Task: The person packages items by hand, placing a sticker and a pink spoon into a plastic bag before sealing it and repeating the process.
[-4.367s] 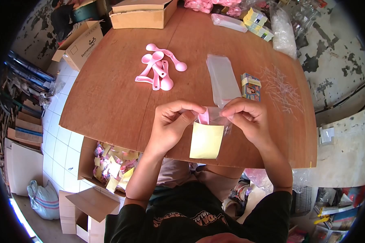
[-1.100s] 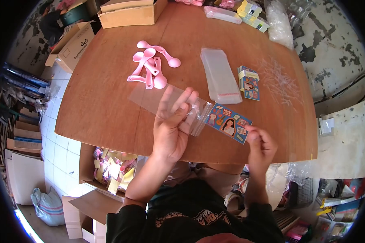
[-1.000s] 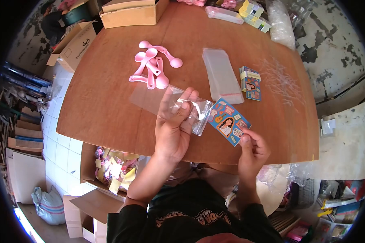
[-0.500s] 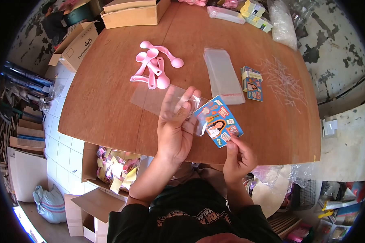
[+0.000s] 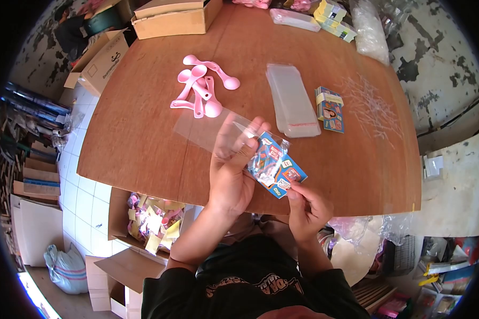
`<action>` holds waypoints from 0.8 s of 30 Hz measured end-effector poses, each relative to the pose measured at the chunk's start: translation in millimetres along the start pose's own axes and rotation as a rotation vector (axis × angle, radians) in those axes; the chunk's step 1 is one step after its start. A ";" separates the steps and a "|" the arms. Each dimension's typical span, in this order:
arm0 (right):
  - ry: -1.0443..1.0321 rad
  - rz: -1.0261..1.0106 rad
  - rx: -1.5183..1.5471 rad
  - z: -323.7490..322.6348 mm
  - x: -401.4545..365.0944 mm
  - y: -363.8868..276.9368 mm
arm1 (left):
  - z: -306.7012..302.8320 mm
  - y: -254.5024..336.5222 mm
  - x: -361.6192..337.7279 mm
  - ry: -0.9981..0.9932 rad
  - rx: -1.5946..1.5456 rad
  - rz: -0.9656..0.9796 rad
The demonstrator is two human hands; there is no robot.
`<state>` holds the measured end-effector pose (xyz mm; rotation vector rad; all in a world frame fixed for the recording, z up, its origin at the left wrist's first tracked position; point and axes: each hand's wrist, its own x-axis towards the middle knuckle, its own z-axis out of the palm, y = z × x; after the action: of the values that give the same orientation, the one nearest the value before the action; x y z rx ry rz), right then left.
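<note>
step in hand, as judged: a printed card being fed into a bag. left hand (image 5: 233,173), palm up, has its grip together, clamped with the thumb on a long clear plastic bag (image 5: 194,132); film lies over the fingers, the far end reaching to just beside the pink plastic measuring spoons (image 5: 213,108), contact not certain. right hand (image 5: 307,210) has its grip pinched, thumb and forefinger on the lower corner of a blue rectangular card with printed pictures (image 5: 295,174). card is tilted, its upper part beside the left thumb; glare and film across that part suggest it is partly within the bag mouth, though how deep cannot be told. next move, judged: calls for the left grip keeping the mouth spread while the right slides the card in straight, without catching an edge of film. on the brown wooden counter (image 5: 143,135), well apart from the spoons: a stack of flat clear plastic bags (image 5: 292,98), with a banded bundle of blue printed cards (image 5: 332,119) beside it, then scattered thin whitish strips (image 5: 375,109) farther right.
</note>
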<state>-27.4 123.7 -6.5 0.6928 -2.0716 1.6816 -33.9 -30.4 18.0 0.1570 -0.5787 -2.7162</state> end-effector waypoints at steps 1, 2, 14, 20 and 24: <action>0.004 0.002 -0.002 0.0 1.0 -0.2 | 0.7 -1.3 -2.1 -0.036 0.015 -0.024; -0.031 0.001 -0.006 0.5 2.6 -0.5 | 2.3 -3.0 -4.4 -0.037 0.015 -0.027; -0.101 0.355 0.670 9.4 16.0 1.6 | 12.3 1.3 -14.2 -0.007 0.016 -0.122; -0.049 0.334 0.560 14.7 18.8 5.6 | 11.9 -4.9 -24.0 -0.072 0.066 -0.265; -0.005 0.274 0.555 22.1 21.7 0.7 | 7.0 -11.6 -29.6 -0.044 0.006 -0.316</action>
<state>-45.0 99.3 0.9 0.5830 -1.7640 2.4528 -11.4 -7.1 20.6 0.2063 -0.6211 -3.0293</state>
